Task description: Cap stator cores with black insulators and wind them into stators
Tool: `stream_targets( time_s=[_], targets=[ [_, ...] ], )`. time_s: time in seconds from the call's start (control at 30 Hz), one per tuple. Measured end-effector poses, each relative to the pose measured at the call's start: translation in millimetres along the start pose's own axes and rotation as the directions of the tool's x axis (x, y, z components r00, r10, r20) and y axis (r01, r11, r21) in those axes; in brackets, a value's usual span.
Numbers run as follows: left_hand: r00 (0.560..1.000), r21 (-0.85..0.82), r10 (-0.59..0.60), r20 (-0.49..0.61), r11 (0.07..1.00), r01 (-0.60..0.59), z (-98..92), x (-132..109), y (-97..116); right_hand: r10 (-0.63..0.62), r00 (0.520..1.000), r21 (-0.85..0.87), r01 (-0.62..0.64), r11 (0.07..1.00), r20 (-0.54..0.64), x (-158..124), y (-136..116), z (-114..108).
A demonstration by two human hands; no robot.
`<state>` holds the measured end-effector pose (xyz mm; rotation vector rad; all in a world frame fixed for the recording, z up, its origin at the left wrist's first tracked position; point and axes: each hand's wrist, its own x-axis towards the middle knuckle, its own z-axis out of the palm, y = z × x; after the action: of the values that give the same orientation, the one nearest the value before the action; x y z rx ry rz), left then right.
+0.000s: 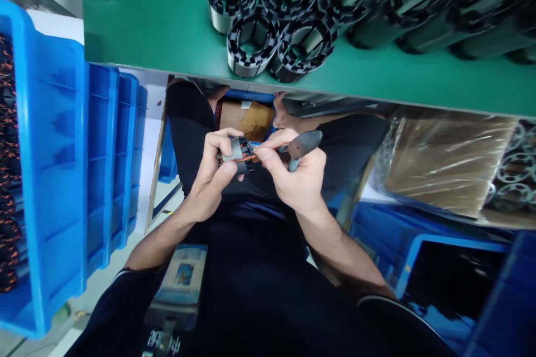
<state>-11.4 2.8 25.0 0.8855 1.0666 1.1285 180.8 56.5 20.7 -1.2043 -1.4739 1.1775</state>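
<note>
Above my lap, my left hand (215,170) is closed around a small motor stator (238,150), a silvery ring with black slotted ends. Orange-red wire shows at its right side. My right hand (295,173) is closed on a hand tool (307,144) with a dark, rounded handle end sticking out past the knuckles. A second grey-blue end of it shows below. Its working tip is hidden among the right fingertips, which meet the wire beside the stator. I cannot make out the tool's exact kind.
Several larger stator cores (252,44) stand upright on the green bench (159,22) ahead. Blue crates (58,178) line the left, the nearest holding wired parts. To the right are a plastic-wrapped cardboard box (448,162) and a blue bin (412,259). A badge (182,276) hangs at my chest.
</note>
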Motion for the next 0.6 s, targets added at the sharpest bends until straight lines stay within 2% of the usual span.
stream_targets(
  time_s=[0.1, 0.17, 0.27, 0.37, 0.47, 0.6],
  targets=[
    [0.993, -0.14, -0.085, -0.078, 0.987, 0.074, 9.2, 8.0, -8.4, -0.018, 0.999, -0.023, 0.017, 1.0, -0.03, 1.0, 3.7, 3.6],
    [0.991, -0.13, -0.038, -0.13, 0.991, 0.021, 10.9, 15.0, -14.7, -0.018, 0.998, -0.055, 0.014, 0.998, -0.064, -0.6, 4.4, -2.0],
    [0.975, -0.035, 0.097, -0.201, 0.994, -0.106, 6.7, 24.0, -25.5, 0.004, 0.997, -0.169, -0.017, 0.986, -0.082, -11.7, 1.9, -19.3],
    [0.955, 0.115, 0.203, -0.215, 0.977, -0.182, -0.3, 28.5, -35.7, 0.002, 0.997, -0.28, 0.018, 0.96, 0.073, -25.7, -2.2, -34.6],
    [0.941, 0.305, 0.28, -0.191, 0.928, -0.214, -4.8, 28.7, -42.5, 0.019, 0.954, -0.304, 0.076, 0.95, 0.299, -31.6, -0.6, -36.6],
    [0.912, 0.471, 0.397, -0.107, 0.828, -0.305, -6.8, 27.8, -44.6, 0.032, 0.929, -0.269, 0.074, 0.96, 0.37, -28.5, 10.1, -28.2]
  ],
)
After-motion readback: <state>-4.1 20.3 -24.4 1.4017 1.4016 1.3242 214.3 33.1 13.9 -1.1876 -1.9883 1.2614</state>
